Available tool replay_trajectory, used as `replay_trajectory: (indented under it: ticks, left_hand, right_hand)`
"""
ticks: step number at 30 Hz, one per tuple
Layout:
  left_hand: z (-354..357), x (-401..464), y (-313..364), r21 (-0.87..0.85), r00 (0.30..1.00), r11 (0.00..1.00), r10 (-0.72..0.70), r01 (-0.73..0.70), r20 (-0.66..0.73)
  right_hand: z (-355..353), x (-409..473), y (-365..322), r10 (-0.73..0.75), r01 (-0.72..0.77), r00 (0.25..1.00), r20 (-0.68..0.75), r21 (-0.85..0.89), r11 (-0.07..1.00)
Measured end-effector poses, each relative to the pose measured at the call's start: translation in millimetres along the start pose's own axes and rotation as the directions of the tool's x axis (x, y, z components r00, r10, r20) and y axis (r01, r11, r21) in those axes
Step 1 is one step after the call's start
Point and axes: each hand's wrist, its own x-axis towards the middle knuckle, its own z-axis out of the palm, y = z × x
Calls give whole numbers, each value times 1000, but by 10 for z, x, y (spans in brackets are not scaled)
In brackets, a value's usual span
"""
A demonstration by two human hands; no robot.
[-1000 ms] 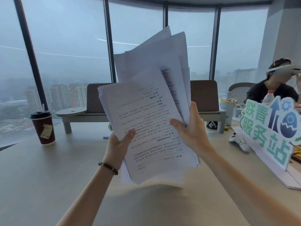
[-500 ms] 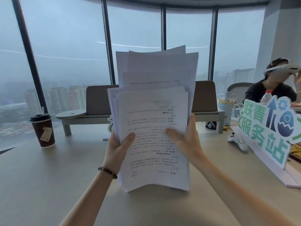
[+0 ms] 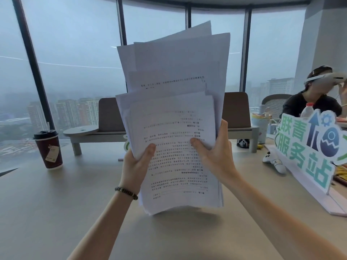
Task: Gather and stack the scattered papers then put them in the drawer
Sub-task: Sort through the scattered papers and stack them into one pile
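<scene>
Papers (image 3: pixel 174 139) held upright between both hands above the table (image 3: pixel 56 212), bottom edge just off the surface, upper sheets fanned unevenly toward 12 o'clock. Left hand (image 3: pixel 135 166) grips the stack's 8 o'clock edge, thumb on front. Right hand (image 3: pixel 216 152) grips the 3 o'clock edge, thumb across the print. Coffee cup (image 3: pixel 49 150) at 9 o'clock, sign (image 3: pixel 308 147) at 3 o'clock.

Text on papers (image 3: pixel 174 147) too blurred to be read. Fingers of both hands hidden behind the stack; only thumbs seen. Bench (image 3: pixel 110 119) middle blocked by sheets. Green sign (image 3: pixel 308 147) cut off at right edge.
</scene>
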Motion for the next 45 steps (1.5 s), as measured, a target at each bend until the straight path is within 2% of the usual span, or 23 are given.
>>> replay_trajectory:
  ticks: [6, 10, 14, 18, 25, 29, 37, 45]
  left_hand:
    - [57, -9, 34, -34, 994, 997, -70, 73, 83]
    - [91, 4, 43, -51, 992, 992, -116, 119, 59]
    - [77, 33, 60, -9, 977, 978, -206, 207, 55]
    - [62, 49, 72, 29, 953, 961, -276, 275, 125]
    - [58, 55, 55, -50, 928, 936, -338, 349, 157]
    - [53, 28, 44, -52, 938, 944, -317, 326, 139]
    - [57, 92, 156, -3, 988, 995, -95, 96, 123]
    - [110, 73, 116, -76, 990, 991, -100, 107, 98]
  right_hand:
    - [-109, 52, 99, 102, -102, 995, -1, 89, 991]
    - [-146, 98, 93, 123, -124, 992, 21, 115, 986]
    - [-156, 159, 90, 139, -145, 989, 47, 156, 977]
    - [-199, 174, 171, 174, -188, 981, 82, 216, 958]
    - [-124, 42, 349, 258, -277, 961, 101, 363, 890]
    - [-101, -31, 440, 281, -303, 953, 112, 343, 889]
    - [-148, 18, 396, 183, -212, 976, 121, 296, 931]
    - [-97, 87, 329, 115, -132, 991, 74, 296, 946]
